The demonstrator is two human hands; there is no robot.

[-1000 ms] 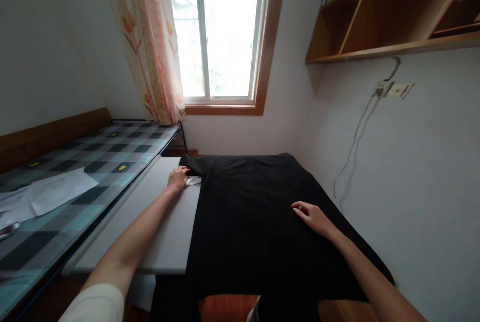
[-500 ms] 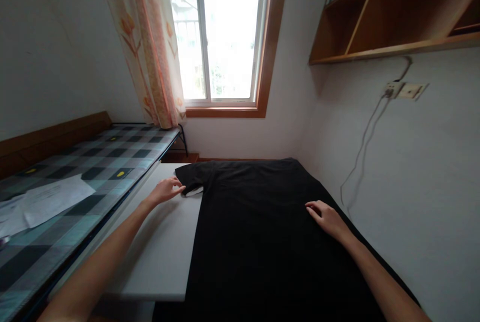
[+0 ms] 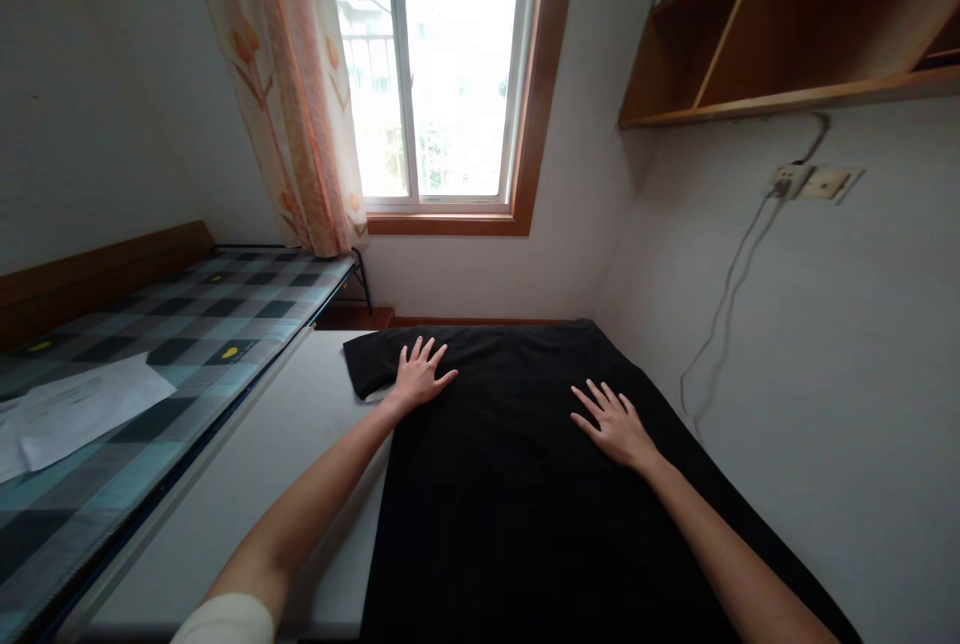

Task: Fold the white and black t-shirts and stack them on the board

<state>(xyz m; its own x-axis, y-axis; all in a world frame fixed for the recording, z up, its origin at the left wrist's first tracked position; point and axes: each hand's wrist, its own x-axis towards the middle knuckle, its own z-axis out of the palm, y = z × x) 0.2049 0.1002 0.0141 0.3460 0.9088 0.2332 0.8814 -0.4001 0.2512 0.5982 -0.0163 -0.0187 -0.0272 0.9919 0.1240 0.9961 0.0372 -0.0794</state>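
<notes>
A black T-shirt (image 3: 495, 504) lies spread over a white table (image 3: 300, 444), its left sleeve reaching out onto the bare white top. With fingers spread, my left hand (image 3: 420, 376) rests flat on the shirt near where that sleeve joins the body. My right hand (image 3: 615, 424) is also open, palm down on the right part of the shirt. Neither hand grips the cloth. The shirt's right sleeve cannot be made out, and its lower end runs out of view at the bottom.
A bed with a checked mattress (image 3: 262, 309) stands along the left, with papers (image 3: 90, 409) on it. Ahead are a window (image 3: 457, 74) and a curtain (image 3: 292, 104). A wooden shelf (image 3: 750, 94) hangs on the right wall above a socket (image 3: 791, 182) with a cord.
My left hand has left the sleeve's edge and moved right onto the shirt, its fingers now spread. My right hand has shifted slightly left and opened flat. The sleeve lies flatter.
</notes>
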